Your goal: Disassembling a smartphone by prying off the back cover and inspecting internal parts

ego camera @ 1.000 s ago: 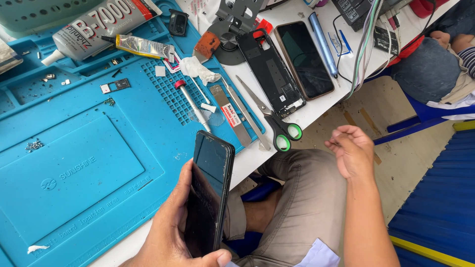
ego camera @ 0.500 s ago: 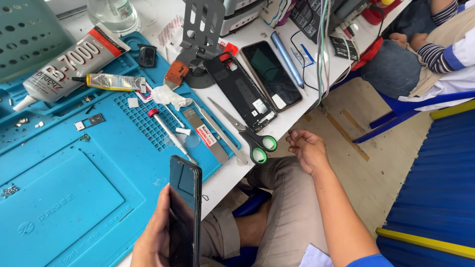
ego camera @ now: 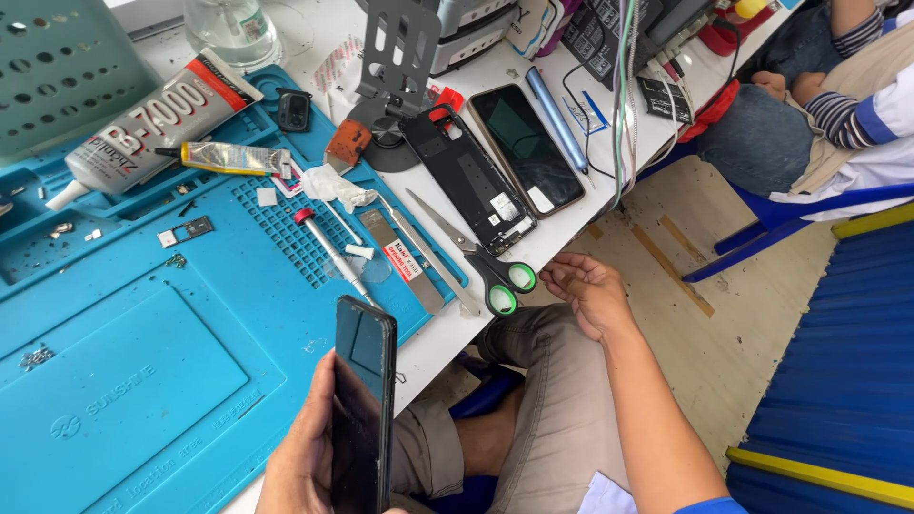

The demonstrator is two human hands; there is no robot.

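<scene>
A large blue work mat (ego camera: 143,381) fills the left of the view, lying on a white table (ego camera: 457,328) whose edge runs diagonally from eleven o'clock toward five o'clock. At two o'clock a second person sits on a blue chair (ego camera: 762,214), well apart from the work.

The wearer's knee in tan trousers (ego camera: 552,409) sits low at centre. The right hand (ego camera: 590,290) hovers above it, just off the table edge, palm partly up, fingers loosely curled and slightly apart, holding nothing. The left hand (ego camera: 305,457) at six o'clock grips a dark smartphone (ego camera: 362,405) upright on its edge over the mat, thumb pressed along one side; the other fingers are hidden behind it.

At twelve o'clock lie an opened phone frame (ego camera: 466,181) and a second phone with a dark screen (ego camera: 526,148), side by side. A big glue tube (ego camera: 152,124) rests at ten o'clock, with a smaller yellow tube (ego camera: 228,157) just beside it. Green-handled scissors (ego camera: 481,262) lie at the table edge, near the right hand. A red-capped screwdriver (ego camera: 333,257) lies on the mat above the held phone.
</scene>
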